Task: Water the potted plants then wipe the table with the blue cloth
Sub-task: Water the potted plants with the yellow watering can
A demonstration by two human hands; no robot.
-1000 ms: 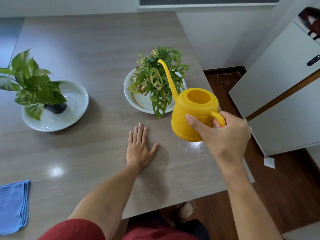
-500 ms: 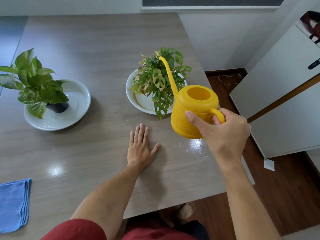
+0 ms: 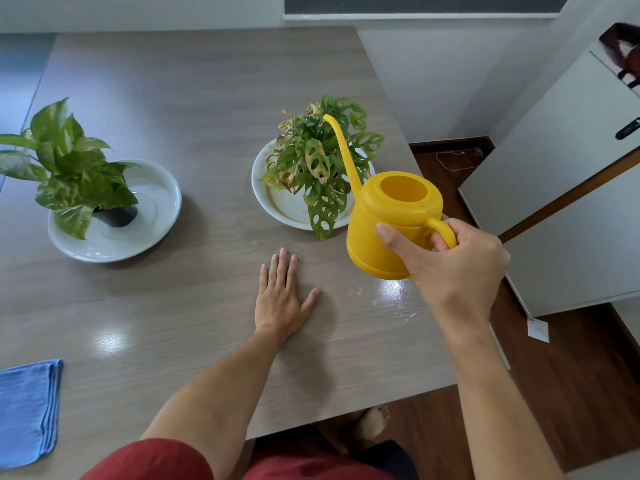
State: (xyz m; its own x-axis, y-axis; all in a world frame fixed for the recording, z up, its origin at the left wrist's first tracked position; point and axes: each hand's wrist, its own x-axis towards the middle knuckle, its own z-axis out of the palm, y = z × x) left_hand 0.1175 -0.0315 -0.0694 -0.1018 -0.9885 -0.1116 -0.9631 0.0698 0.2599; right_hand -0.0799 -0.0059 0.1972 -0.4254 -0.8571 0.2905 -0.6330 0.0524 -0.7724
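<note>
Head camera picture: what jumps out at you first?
The bright yellow plastic watering can, held by the right hand, with its long spout over the holey-leaved green plant in a white dish. A folded blue cloth lies at the grey wooden table's near-left corner.

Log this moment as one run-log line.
step: watering | right hand: grips yellow watering can, spout over holey-leaf plant | left hand: flat on table | blue cloth: untouched

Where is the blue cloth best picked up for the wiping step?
Likely at the folded edge of the blue cloth that faces the table's middle, coming from above. It lies flat and folded at the near left of the table, and the left hand rests flat and free.
</note>
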